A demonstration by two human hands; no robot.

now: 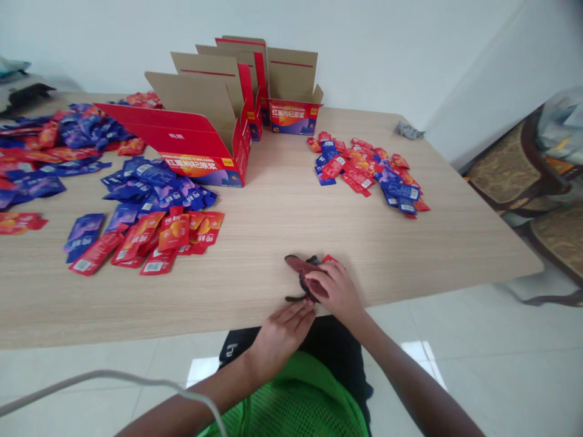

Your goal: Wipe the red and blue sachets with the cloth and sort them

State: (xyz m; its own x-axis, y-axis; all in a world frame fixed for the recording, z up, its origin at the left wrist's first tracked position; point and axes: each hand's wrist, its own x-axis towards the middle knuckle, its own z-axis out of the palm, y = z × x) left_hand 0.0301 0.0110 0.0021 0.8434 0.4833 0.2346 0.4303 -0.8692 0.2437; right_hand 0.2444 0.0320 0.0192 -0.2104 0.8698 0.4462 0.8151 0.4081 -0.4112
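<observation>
At the table's near edge, my right hand (336, 288) is closed round a dark red and black object (298, 264) with a flat, rounded end; its kind is unclear. A bit of red packaging (328, 259) shows just beyond my right fingers. My left hand (286, 334) is beside it, fingers straight and pressed together, the tips at the object's near end by a thin black part. A small red spot shows at those fingertips, but what they grip is hidden, as is the left thumb.
Red and blue sachets (175, 233) lie in piles on the left of the wooden table (273, 224), more sachets (364, 167) on the right. Several open cartons (204, 164) stand at the back. Crumpled grey material (410, 130) lies far right. Chairs (505, 161) stand beyond; a cable (113, 375) crosses the lower left.
</observation>
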